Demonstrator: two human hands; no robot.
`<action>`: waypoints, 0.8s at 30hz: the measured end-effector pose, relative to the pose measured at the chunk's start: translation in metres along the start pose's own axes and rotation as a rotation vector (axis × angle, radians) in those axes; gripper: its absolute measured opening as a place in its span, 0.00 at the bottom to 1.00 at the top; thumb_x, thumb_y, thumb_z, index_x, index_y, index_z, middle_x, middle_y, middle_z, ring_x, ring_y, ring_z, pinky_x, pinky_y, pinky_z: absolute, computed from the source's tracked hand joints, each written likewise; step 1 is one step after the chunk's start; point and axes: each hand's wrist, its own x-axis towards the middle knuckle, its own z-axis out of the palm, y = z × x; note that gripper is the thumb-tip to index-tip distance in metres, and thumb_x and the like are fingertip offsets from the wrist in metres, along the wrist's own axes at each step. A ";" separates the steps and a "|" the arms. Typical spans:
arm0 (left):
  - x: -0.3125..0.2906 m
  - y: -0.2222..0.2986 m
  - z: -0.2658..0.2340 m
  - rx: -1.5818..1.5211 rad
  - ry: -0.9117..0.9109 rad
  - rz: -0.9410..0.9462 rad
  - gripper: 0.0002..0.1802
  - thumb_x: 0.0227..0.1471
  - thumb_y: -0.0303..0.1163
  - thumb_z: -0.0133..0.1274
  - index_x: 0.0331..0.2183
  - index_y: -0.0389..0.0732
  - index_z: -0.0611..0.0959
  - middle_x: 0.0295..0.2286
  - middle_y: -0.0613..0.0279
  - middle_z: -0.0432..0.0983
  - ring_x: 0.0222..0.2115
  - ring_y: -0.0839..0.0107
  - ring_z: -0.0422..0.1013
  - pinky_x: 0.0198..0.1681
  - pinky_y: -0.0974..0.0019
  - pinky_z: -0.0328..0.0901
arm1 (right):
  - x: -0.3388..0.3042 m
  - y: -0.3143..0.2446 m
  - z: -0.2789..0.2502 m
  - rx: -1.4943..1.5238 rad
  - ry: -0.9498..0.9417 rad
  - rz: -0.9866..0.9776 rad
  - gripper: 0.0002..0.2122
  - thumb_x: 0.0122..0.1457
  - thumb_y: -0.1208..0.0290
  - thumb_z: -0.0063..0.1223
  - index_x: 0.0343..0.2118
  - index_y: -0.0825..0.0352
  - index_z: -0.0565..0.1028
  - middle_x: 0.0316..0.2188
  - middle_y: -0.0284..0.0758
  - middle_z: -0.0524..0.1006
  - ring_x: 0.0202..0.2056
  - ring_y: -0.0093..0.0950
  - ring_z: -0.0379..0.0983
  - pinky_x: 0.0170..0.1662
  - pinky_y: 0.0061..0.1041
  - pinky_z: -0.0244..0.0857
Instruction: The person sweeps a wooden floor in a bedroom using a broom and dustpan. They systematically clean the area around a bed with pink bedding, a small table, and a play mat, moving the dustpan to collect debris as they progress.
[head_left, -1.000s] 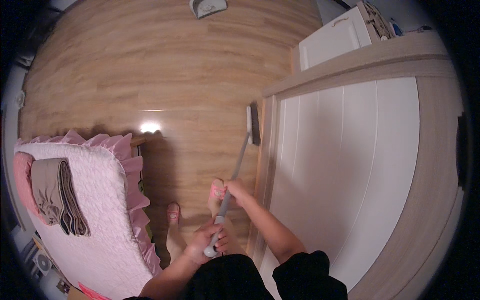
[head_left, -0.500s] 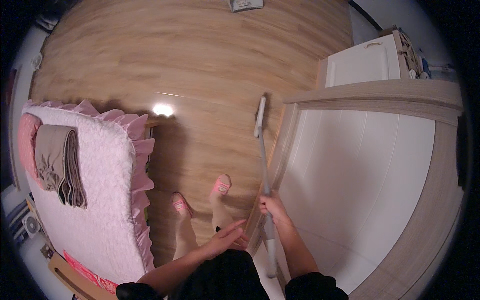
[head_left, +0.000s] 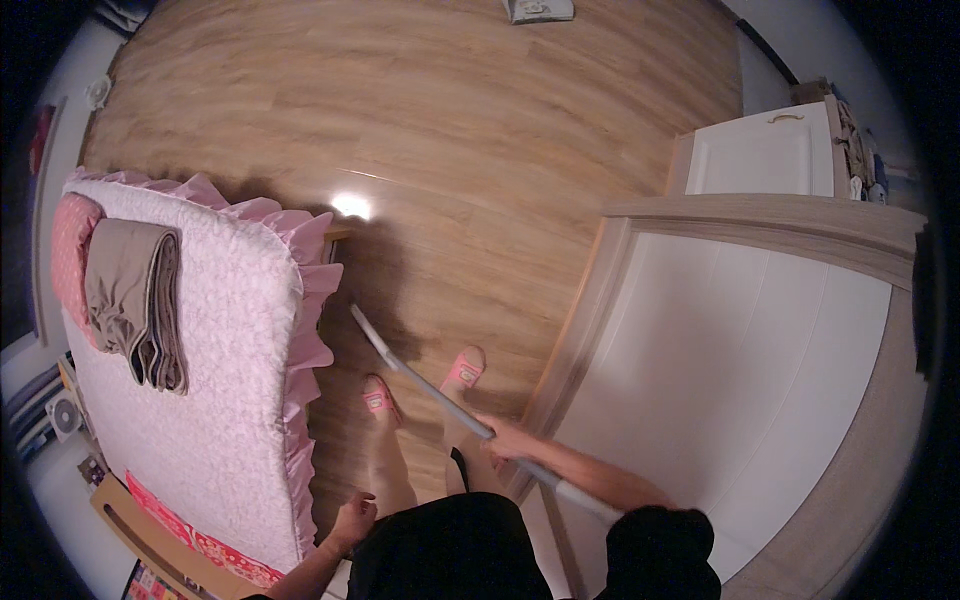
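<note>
Right hand [head_left: 508,440] closed round broom [head_left: 445,402]; left hand [head_left: 355,516] loosely curled, empty, at its 8 o'clock.
Broom head [head_left: 372,333] at grip's 10, near bed [head_left: 235,420]; floor contact unclear. Dustpan [head_left: 540,11] far off at 12.

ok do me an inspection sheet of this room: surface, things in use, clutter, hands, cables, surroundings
Surface: wood-look floor with a patch of glare.
Things in use: broom, slanting across in front of the legs, its head toward the bed; bristles can't be made out.
Clutter: folded cloth and pink pillow on the bed.
Hands: right hand grips the broom handle; left hand held low, nothing seen in it.
Cables: nothing seen.
Surroundings: white cabinet; white panel in a wooden frame.
</note>
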 end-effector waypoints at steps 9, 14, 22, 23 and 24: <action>-0.017 0.011 0.002 0.030 0.081 0.134 0.12 0.41 0.28 0.45 0.32 0.37 0.72 0.21 0.50 0.71 0.25 0.57 0.69 0.30 0.61 0.63 | 0.002 -0.088 -0.131 -0.192 0.112 0.162 0.23 0.39 0.80 0.48 0.44 0.69 0.63 0.13 0.32 0.68 0.11 0.20 0.62 0.13 0.19 0.57; -0.005 -0.008 -0.002 0.069 0.151 0.065 0.11 0.41 0.28 0.45 0.31 0.36 0.72 0.23 0.49 0.71 0.27 0.56 0.68 0.31 0.60 0.63 | -0.017 -0.129 -0.189 -0.196 0.339 0.077 0.23 0.40 0.81 0.47 0.45 0.68 0.63 0.13 0.31 0.66 0.11 0.18 0.60 0.13 0.18 0.56; 0.014 0.020 0.007 0.087 0.109 0.137 0.21 0.43 0.35 0.43 0.41 0.37 0.66 0.38 0.43 0.64 0.35 0.49 0.64 0.39 0.56 0.60 | -0.006 -0.161 -0.143 0.067 0.323 -0.220 0.19 0.45 0.78 0.47 0.43 0.67 0.62 0.17 0.32 0.68 0.15 0.20 0.65 0.16 0.17 0.58; 0.020 0.028 0.005 0.073 0.086 0.110 0.22 0.43 0.35 0.43 0.42 0.38 0.65 0.38 0.43 0.63 0.35 0.48 0.64 0.39 0.56 0.59 | 0.013 -0.165 -0.136 0.095 0.285 -0.269 0.21 0.45 0.79 0.46 0.45 0.67 0.60 0.18 0.33 0.68 0.16 0.20 0.66 0.17 0.18 0.60; 0.026 0.032 0.003 0.100 0.085 0.158 0.22 0.43 0.35 0.43 0.42 0.38 0.65 0.38 0.43 0.63 0.36 0.48 0.63 0.39 0.56 0.59 | 0.034 -0.175 -0.126 0.197 0.242 -0.253 0.23 0.45 0.80 0.46 0.47 0.68 0.57 0.19 0.33 0.69 0.16 0.21 0.66 0.18 0.19 0.62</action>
